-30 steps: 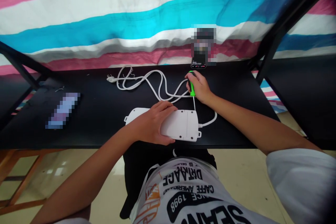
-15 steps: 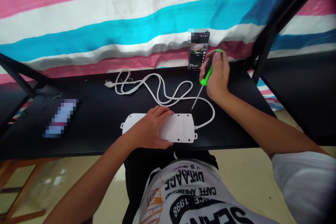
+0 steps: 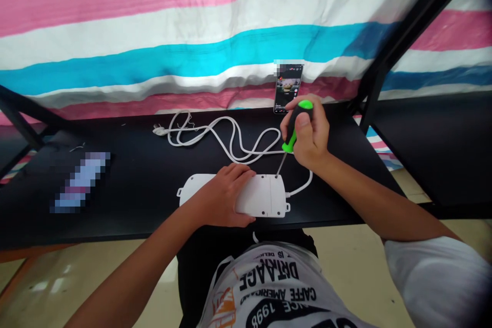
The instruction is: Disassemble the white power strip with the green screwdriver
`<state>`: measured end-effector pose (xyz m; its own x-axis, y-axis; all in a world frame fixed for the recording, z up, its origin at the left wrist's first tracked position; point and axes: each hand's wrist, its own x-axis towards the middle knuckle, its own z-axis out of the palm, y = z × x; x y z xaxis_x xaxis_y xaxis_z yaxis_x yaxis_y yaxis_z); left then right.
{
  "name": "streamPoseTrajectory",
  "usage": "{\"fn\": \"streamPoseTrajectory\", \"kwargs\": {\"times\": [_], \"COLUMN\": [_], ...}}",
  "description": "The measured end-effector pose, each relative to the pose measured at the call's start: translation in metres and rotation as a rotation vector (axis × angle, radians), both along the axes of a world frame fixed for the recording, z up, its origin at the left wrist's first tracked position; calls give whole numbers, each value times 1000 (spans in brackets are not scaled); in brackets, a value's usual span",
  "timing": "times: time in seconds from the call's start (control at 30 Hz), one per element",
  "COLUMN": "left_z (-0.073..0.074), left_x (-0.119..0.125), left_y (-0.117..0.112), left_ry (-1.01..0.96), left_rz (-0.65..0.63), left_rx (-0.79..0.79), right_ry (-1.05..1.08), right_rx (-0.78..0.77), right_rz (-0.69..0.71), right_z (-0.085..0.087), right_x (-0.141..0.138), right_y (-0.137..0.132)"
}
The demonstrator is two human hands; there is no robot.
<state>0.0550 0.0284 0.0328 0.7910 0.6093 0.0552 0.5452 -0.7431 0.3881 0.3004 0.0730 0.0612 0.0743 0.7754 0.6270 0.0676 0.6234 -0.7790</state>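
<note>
A white power strip [image 3: 253, 197] lies with its screw holes facing up near the front edge of the black table. My left hand [image 3: 223, 197] grips it across the middle, thumb on the near side and fingers on the far side. In my right hand [image 3: 311, 133] is a screwdriver [image 3: 292, 130] with a green and black handle, my fingers wrapped round it. Its tip meets the screw hole at the strip's far right corner. The white cord [image 3: 230, 136] leaves the strip's right end and loops behind it to a plug [image 3: 159, 130].
A phone [image 3: 288, 89] with a lit screen leans upright against the striped cloth [image 3: 172, 72] at the back. A blurred-out flat item [image 3: 82, 182] lies at the left of the table [image 3: 134, 179]. Black frame bars [image 3: 374, 87] slant at both sides.
My right hand has brought the screwdriver down and slightly left, from just behind the strip to its far right screw hole. My left hand keeps its hold. The view has tilted slightly.
</note>
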Motion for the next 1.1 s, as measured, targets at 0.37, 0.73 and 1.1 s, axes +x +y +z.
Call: {"fn": "streamPoseTrajectory", "kwargs": {"times": [0.37,0.73,1.1], "left_z": [0,4,7], "left_x": [-2,2,6], "left_y": [-1,-3,-2], "left_ry": [-7,-20,-25], "left_rz": [-7,23,8], "left_rx": [3,-9,-17], "right_ry": [211,285,387], "right_rx": [-297,-365,-346], "right_rz": [618,578,279], "right_z": [19,22,58], "right_x": [-15,-16,26], "right_y": [-32,-31,-20]}}
